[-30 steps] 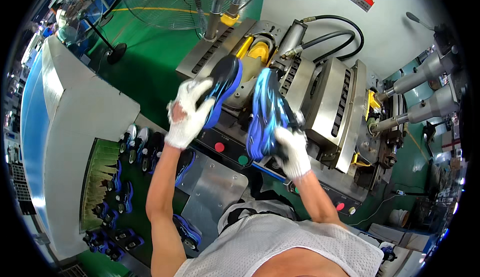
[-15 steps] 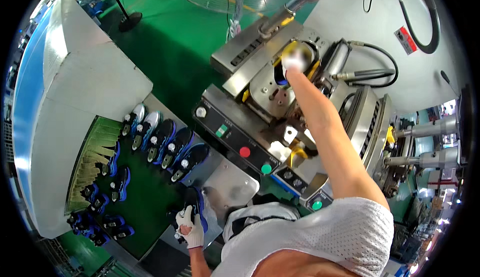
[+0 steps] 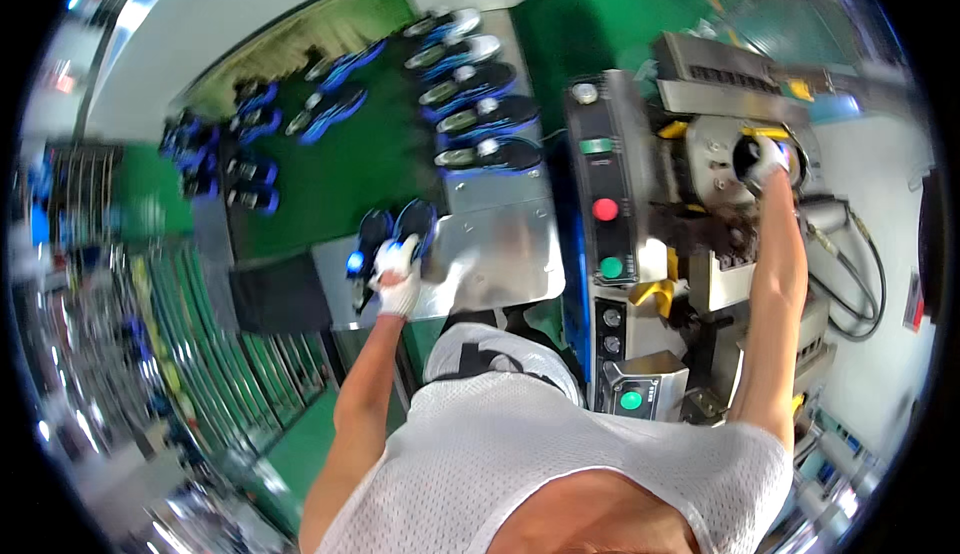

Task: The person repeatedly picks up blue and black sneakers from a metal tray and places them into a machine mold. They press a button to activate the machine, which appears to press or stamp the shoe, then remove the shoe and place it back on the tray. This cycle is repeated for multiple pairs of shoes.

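Note:
My left hand, in a white glove, has its fingers closed on the heel end of a dark sports shoe with a blue sole, at the near edge of a metal table. A second dark shoe lies right beside it. My right arm reaches far out to the machine at the right. There my right hand, also gloved, is at a black rounded thing among the machine's metal plates and yellow parts. Motion smears its fingers, and I cannot make out whether it grips anything.
Several shoes stand in a row along the table's far right side. More shoes rest on the green surface by a brush curtain. A control panel with red and green buttons stands between table and machine. Hoses hang at right.
My view has swung to the left, so table and shoes appear more central. My left hand stays at the same shoe. My right hand is still at the machine.

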